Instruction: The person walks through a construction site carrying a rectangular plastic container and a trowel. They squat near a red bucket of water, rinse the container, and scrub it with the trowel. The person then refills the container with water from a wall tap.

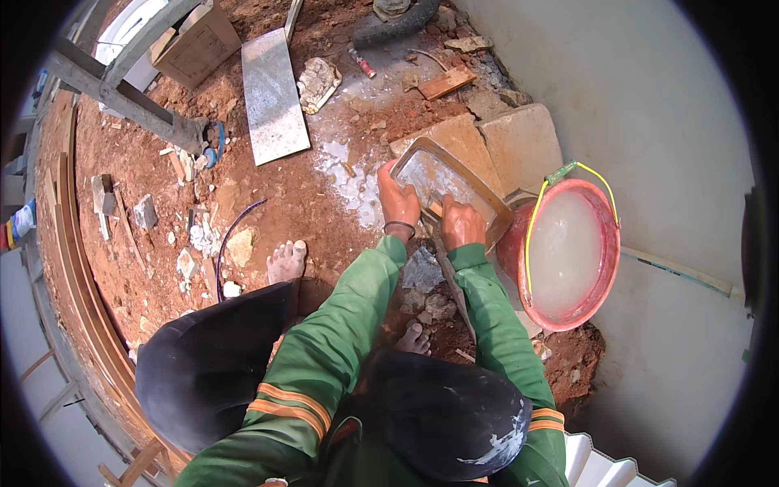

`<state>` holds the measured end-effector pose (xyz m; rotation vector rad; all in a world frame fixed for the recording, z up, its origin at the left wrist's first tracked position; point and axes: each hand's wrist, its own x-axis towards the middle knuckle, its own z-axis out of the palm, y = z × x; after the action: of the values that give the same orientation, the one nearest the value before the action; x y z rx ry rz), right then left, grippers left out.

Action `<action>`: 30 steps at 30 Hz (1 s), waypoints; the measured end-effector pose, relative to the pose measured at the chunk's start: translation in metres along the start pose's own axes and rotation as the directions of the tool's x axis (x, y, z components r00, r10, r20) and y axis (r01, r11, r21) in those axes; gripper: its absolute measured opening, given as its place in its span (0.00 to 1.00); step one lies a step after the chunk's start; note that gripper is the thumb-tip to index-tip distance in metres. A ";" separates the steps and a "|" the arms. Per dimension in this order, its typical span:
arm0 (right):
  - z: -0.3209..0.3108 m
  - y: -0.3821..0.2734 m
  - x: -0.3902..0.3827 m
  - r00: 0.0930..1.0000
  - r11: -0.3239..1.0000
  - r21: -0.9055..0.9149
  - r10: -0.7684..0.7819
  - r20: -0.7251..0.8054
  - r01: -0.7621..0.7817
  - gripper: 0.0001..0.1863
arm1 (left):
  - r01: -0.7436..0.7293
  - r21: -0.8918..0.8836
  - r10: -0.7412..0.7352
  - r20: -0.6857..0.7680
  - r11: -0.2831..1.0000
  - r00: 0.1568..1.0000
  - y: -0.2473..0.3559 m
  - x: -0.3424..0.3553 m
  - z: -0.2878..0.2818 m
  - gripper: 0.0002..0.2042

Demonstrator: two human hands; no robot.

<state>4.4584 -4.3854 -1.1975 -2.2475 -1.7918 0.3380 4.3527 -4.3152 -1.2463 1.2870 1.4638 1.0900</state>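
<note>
A shallow rectangular tray (479, 185) with a brown rim and whitish residue inside is tilted in front of me. My left hand (398, 201) is closed around the tray's near left edge. My right hand (461, 222) is closed on a small scraper with a wooden handle (436, 209), held over the inside of the tray. The scraper's blade is mostly hidden. Close to the right of the tray stands a red bucket (613, 268) holding cloudy, whitish water (564, 252), its yellow wire handle (532, 235) fitted with a green grip.
Stone slabs (519, 146) lie beyond the tray along a grey wall (649, 97). A metal sheet (274, 97), a cardboard box (195, 45), a brick (448, 82) and rubble are scattered over reddish soil. White splashes (357, 183) mark the ground left of the tray. Scaffold legs rise at the upper left.
</note>
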 end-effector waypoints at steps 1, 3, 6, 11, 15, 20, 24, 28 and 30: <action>-0.006 0.003 0.005 0.998 0.998 -0.028 0.051 0.027 -0.050 0.08 | 0.018 -0.009 -0.018 0.007 1.000 1.000 -0.001 0.000 -0.001 0.28; -0.021 0.015 0.025 0.984 0.983 -0.098 0.164 0.073 -0.156 0.08 | 0.054 -0.033 -0.052 0.034 0.998 0.998 -0.001 0.000 0.000 0.28; -0.019 0.010 0.032 0.979 0.978 -0.111 0.188 0.075 -0.179 0.10 | 0.009 -0.031 -0.008 0.025 0.999 1.000 -0.009 0.006 0.004 0.27; -0.020 0.014 0.015 0.972 0.993 -0.031 0.114 0.206 -0.110 0.16 | 0.043 0.060 -0.043 0.002 0.997 0.999 -0.003 -0.001 0.001 0.26; -0.025 0.024 0.038 0.969 0.970 -0.037 0.240 0.054 -0.239 0.17 | 0.040 0.026 -0.040 0.005 0.999 0.999 -0.002 0.001 0.006 0.26; -0.018 0.005 0.009 0.949 0.987 -0.008 0.155 0.275 -0.159 0.16 | 0.117 -0.008 -0.116 0.019 0.993 0.993 0.001 0.001 0.001 0.26; -0.033 0.021 0.053 0.982 0.982 -0.013 0.187 0.035 -0.186 0.15 | 0.042 0.006 -0.042 0.004 0.999 0.999 0.001 0.002 0.002 0.26; -0.002 0.004 0.025 0.998 0.997 -0.059 -0.046 -0.040 0.044 0.05 | 0.056 0.028 -0.057 0.007 0.998 0.998 -0.004 0.001 0.003 0.26; -0.009 0.001 0.015 0.987 1.000 -0.016 0.019 0.163 -0.016 0.08 | 0.055 0.069 -0.055 -0.012 0.996 0.998 -0.003 0.000 0.000 0.27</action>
<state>4.4658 -4.3716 -1.1903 -2.3066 -1.8590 0.5277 4.3520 -4.3154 -1.2497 1.2834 1.5476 1.0188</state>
